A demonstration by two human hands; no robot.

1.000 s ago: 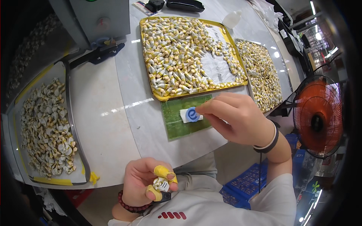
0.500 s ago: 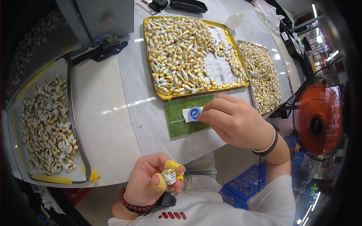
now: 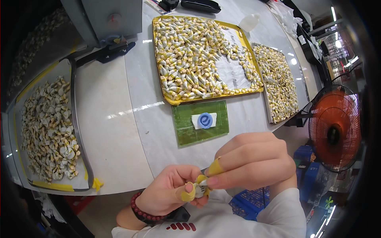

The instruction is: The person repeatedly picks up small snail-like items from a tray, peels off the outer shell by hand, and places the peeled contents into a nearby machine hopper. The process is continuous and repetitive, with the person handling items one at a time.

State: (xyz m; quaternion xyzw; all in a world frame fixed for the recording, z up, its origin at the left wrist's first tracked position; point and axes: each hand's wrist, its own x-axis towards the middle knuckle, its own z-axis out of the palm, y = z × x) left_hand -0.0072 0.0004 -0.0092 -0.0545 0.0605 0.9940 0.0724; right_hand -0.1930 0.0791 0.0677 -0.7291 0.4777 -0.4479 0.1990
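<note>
My left hand (image 3: 168, 190), with yellow tape on its fingers, is closed around a small white piece (image 3: 200, 191) with dark slots. The fingers hide much of the piece. At its upper edge my right hand (image 3: 254, 162) pinches with thumb and taped forefinger; what lies between these fingertips is too small to make out. Beyond the hands, a small round blue dish (image 3: 205, 120) with a darker blue curl in it sits on a white patch on the green plate (image 3: 186, 137).
Behind the green plate lies a yellow-edged tray (image 3: 168, 98) full of small white-and-yellow wrapped pieces. A second filled tray (image 3: 274, 83) stands right of it. At left, another tray (image 3: 85, 158) holds loose white pieces. An orange fan (image 3: 333, 129) stands at far right.
My right hand has left the blue dish and come down to the white piece in my left hand. The left hand has shifted slightly right. The dish stays on the green plate.
</note>
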